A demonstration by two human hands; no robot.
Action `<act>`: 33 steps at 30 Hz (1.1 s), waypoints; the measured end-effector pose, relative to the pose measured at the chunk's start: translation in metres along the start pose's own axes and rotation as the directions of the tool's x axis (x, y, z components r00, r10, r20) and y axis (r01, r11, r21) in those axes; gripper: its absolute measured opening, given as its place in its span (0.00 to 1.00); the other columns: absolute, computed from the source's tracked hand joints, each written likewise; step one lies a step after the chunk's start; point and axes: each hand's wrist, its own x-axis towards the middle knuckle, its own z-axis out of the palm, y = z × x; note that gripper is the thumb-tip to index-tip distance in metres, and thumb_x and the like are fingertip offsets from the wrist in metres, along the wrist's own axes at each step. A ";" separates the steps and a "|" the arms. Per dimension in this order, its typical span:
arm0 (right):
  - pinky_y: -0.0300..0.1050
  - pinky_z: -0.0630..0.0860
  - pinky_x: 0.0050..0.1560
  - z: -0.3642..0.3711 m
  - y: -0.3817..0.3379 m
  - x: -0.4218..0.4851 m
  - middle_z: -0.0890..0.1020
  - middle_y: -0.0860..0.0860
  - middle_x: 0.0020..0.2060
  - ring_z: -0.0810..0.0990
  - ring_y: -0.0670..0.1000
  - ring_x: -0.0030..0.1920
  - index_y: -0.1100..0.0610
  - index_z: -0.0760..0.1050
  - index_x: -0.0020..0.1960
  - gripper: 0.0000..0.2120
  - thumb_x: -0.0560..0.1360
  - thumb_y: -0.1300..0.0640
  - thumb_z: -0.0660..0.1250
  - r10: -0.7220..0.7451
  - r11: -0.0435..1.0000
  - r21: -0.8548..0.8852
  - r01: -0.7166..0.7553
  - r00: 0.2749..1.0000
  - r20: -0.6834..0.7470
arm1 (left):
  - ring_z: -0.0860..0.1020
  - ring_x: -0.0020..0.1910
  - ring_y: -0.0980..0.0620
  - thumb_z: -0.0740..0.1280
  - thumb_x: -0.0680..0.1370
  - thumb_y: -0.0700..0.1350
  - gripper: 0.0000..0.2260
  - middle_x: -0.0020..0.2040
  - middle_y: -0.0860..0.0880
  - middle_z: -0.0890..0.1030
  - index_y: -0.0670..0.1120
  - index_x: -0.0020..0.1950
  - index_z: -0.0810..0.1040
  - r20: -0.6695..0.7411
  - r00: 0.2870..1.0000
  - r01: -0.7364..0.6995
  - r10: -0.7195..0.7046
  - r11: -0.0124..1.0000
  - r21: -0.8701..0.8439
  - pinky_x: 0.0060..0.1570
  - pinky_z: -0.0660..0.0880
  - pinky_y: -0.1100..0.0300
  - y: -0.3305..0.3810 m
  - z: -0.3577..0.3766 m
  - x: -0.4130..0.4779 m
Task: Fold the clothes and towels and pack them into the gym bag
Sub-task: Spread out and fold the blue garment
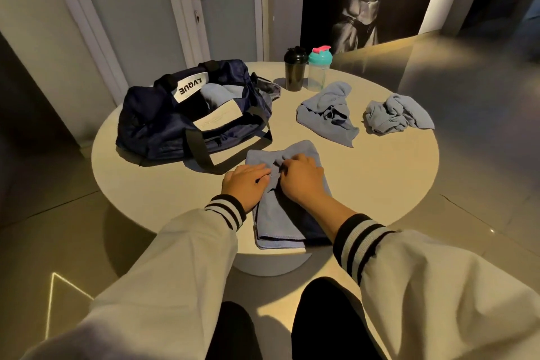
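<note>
Cream sleeves (175,272) with striped cuffs lead us out to the hands, side by side on the blue towel (280,219), which lies part-folded at the near edge of the round table (380,178). Our left hand (245,184) presses flat, fingers straight; our right hand (301,178) curls in and, as far as we can tell in this dim light, pinches a bunched crease. Far left sits the navy gym bag (163,126), unzipped, pale blue fabric (216,93) inside. Across from it lie a crumpled blue cloth (327,114) and a second crumpled cloth (397,115), near a black shaker (295,73) and a teal-lidded shaker (319,70).
</note>
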 end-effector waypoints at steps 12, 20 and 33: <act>0.45 0.72 0.55 0.005 -0.023 0.008 0.79 0.59 0.59 0.77 0.57 0.56 0.61 0.76 0.66 0.16 0.80 0.66 0.60 -0.227 0.869 0.417 0.266 0.964 -0.141 | 0.77 0.64 0.48 0.63 0.82 0.51 0.27 0.67 0.47 0.78 0.59 0.79 0.58 -0.067 0.987 0.086 -0.148 0.828 -0.554 0.64 0.74 0.50 -0.009 -0.003 -0.005; 0.54 0.68 0.63 0.016 -0.009 -0.007 0.74 0.56 0.67 0.71 0.60 0.67 0.52 0.70 0.73 0.19 0.83 0.55 0.56 -0.237 0.968 0.103 0.230 0.970 0.056 | 0.76 0.62 0.46 0.58 0.84 0.50 0.16 0.67 0.47 0.77 0.55 0.72 0.74 -0.073 0.992 0.066 -0.105 0.910 -0.410 0.65 0.74 0.47 -0.007 0.002 -0.001; 0.60 0.51 0.76 0.021 0.009 -0.025 0.59 0.56 0.78 0.54 0.58 0.79 0.51 0.59 0.78 0.26 0.84 0.42 0.44 -0.124 0.992 -0.014 0.126 0.985 0.119 | 0.77 0.56 0.51 0.69 0.78 0.43 0.19 0.73 0.49 0.68 0.50 0.70 0.75 -0.104 0.989 0.036 -0.108 0.844 -0.535 0.60 0.76 0.57 0.004 0.000 -0.010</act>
